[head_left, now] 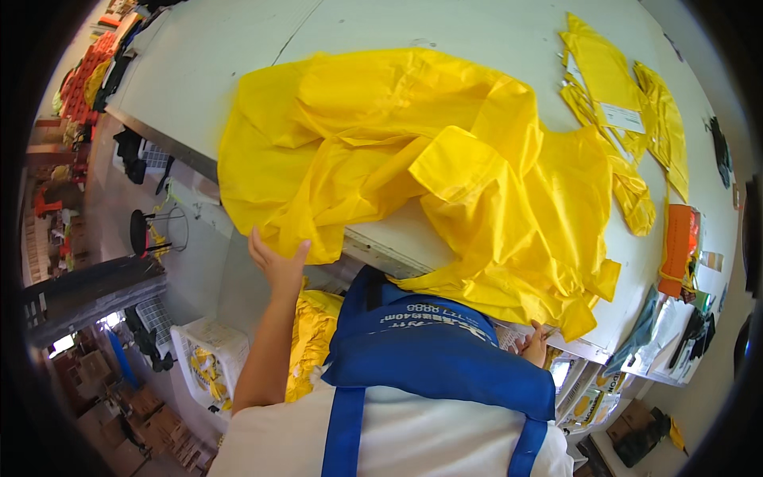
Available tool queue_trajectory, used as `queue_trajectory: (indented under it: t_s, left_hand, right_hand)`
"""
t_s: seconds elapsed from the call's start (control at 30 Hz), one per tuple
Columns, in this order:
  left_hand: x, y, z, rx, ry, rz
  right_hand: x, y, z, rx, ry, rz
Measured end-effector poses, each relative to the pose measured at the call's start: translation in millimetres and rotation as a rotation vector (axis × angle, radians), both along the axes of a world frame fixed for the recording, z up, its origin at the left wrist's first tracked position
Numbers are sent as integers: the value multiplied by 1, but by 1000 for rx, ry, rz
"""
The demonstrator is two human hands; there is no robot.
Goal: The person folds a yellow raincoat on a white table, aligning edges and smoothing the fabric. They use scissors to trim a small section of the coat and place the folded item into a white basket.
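A large yellow sheet of smooth, creased fabric, which looks like a rain garment, lies rumpled across the table. A squared flap of it is folded up near the middle, and its lower edge hangs over the table's near side. At its lower left corner is my left hand, thumb and fingers apart, touching the cloth. My right hand is by the near table edge, close to the lower right part of the cloth. Its fingers are loosely bent and apart, partly hidden below the edge. A blue apron covers my front.
More yellow pieces with a white label lie at the far right of the white table. An orange box and tools stand at the right. Left on the floor are a round stool and a white bin.
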State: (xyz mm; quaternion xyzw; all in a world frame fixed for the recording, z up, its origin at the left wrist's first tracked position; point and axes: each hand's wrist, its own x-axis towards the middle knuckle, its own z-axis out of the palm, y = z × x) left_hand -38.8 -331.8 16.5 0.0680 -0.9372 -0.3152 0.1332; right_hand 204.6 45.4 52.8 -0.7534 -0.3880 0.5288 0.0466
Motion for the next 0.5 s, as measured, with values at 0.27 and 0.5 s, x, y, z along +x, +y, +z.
queue_trajectory:
  t_s: [0.27, 0.5]
  left_hand:
    - [-78, -73, 46, 449, -537, -166]
    - [-334, -133, 208, 456, -532, -344]
  right_hand:
    - [-28, 27, -9, 225, 800, -81]
    - [-52, 235, 146, 795, 762, 215]
